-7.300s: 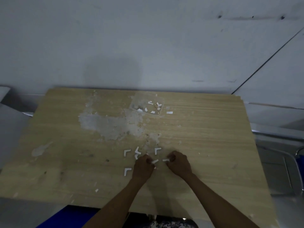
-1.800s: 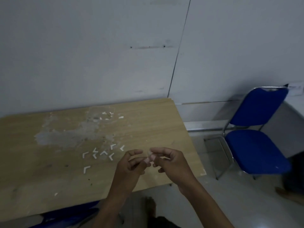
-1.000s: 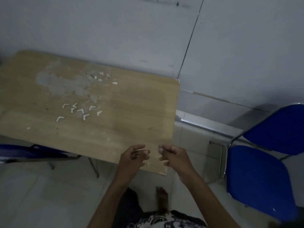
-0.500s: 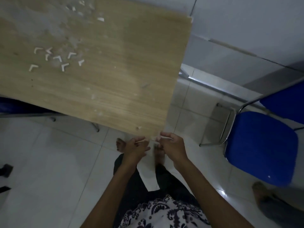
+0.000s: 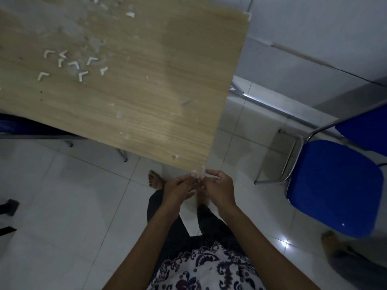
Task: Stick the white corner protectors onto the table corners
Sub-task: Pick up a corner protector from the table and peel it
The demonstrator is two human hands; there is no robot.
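Note:
I look down on the near right corner of the wooden table (image 5: 159,114). Both hands meet at that corner. My left hand (image 5: 180,188) and my right hand (image 5: 218,188) pinch a small white corner protector (image 5: 200,173) between their fingertips, right at the tip of the corner. Most of the protector is hidden by the fingers. Several loose white corner protectors (image 5: 73,64) lie on the tabletop far to the left. Another white piece (image 5: 130,14) lies near the table's far side.
A blue chair (image 5: 335,185) with a metal frame stands on the white tiled floor to the right. My bare feet show under the corner. Another person's foot (image 5: 329,240) is at the lower right. A second blue chair (image 5: 12,124) sits under the table's left side.
My hands moved slightly up and in against the table corner with the protector. The view has shifted a little closer to the corner.

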